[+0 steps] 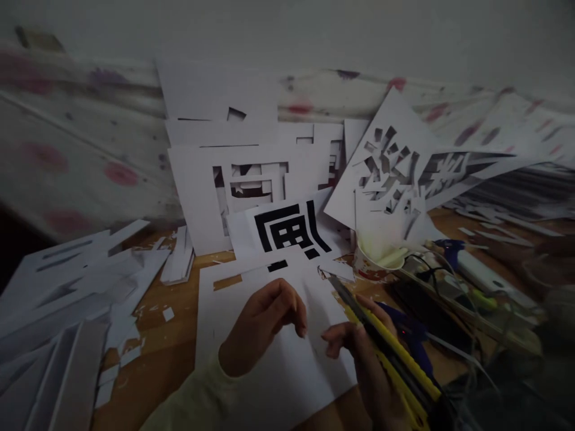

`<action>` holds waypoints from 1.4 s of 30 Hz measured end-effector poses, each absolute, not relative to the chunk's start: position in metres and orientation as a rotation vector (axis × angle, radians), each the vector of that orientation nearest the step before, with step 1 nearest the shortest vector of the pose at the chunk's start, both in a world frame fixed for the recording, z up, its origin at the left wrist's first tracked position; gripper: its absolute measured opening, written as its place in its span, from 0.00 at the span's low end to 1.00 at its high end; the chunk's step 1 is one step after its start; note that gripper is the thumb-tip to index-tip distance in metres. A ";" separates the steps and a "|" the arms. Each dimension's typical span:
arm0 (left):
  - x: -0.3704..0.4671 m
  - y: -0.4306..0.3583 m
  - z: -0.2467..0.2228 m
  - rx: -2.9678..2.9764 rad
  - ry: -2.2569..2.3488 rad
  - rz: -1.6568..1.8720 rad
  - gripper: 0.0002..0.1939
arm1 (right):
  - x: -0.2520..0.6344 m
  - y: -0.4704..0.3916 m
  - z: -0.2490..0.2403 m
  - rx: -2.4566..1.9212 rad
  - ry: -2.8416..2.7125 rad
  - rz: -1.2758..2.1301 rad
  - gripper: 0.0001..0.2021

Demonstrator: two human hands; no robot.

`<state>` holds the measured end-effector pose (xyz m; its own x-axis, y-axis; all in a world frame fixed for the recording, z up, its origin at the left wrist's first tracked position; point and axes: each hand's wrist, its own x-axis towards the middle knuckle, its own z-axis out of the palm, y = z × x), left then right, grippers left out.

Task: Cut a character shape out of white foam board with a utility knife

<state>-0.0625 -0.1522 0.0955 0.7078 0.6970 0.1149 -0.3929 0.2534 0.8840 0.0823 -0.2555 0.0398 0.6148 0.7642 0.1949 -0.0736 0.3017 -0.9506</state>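
Note:
My right hand [371,353] holds a yellow and black utility knife [386,347], its blade out and pointing up and left. My left hand [269,320] is raised over a white board [265,353], its fingers curled down and loosely bent; whether anything is between them is hidden. Near the board's top left is a rectangular cut-out, with a small black strip [277,266] just right of it. Behind the board leans a white sheet [291,230] printed with a bold black character.
Cut white boards [193,197] lean at the back. Foam offcuts [58,335] pile up at the left. A paper cup [377,263], a blue glue gun [449,248], cables and a tray stand at the right. Another person's hand [534,257] shows at the far right.

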 end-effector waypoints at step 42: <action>-0.058 -0.177 0.090 0.920 0.341 0.706 0.23 | 0.035 -0.243 0.096 -1.260 -0.996 0.009 0.23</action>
<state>-0.0577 -0.1768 0.0902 0.7285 0.6846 0.0232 -0.4073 0.4057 0.8182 0.0346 -0.2432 0.0964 0.6018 0.5096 0.6150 0.4979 0.3626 -0.7878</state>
